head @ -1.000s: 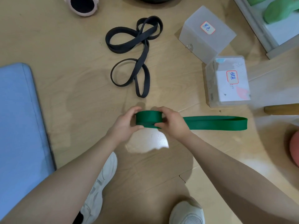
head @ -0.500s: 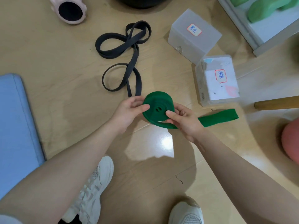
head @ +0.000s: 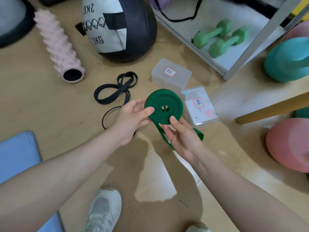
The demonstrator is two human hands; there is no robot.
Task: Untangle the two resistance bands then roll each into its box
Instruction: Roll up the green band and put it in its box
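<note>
The green band (head: pixel 173 104) is wound into a flat coil, held up above the floor with its spiral face toward me. My left hand (head: pixel 132 116) grips the coil's left edge, thumb on its face. My right hand (head: pixel 181 136) pinches the lower edge, and the short loose tail hangs down behind that hand. The black band (head: pixel 115 91) lies loose in loops on the wooden floor, left of the coil. Two frosted plastic boxes stand beyond the coil: one with a black-marked label (head: pixel 172 77), one with a green-marked label (head: pixel 199 106).
A pink spiked foam roller (head: pixel 58 46) and a 2 kg medicine ball (head: pixel 120 27) lie at the back. Green dumbbells (head: pixel 220 37) sit on a low shelf. A teal ball (head: pixel 287 61), pink ball (head: pixel 289 144), wooden leg (head: pixel 270 109) stand right; blue mat (head: pixel 16 154) left.
The green coil has grown and been lifted to face me; the loose tail has shortened from a long strip on the floor to a short end. The view has tilted up.
</note>
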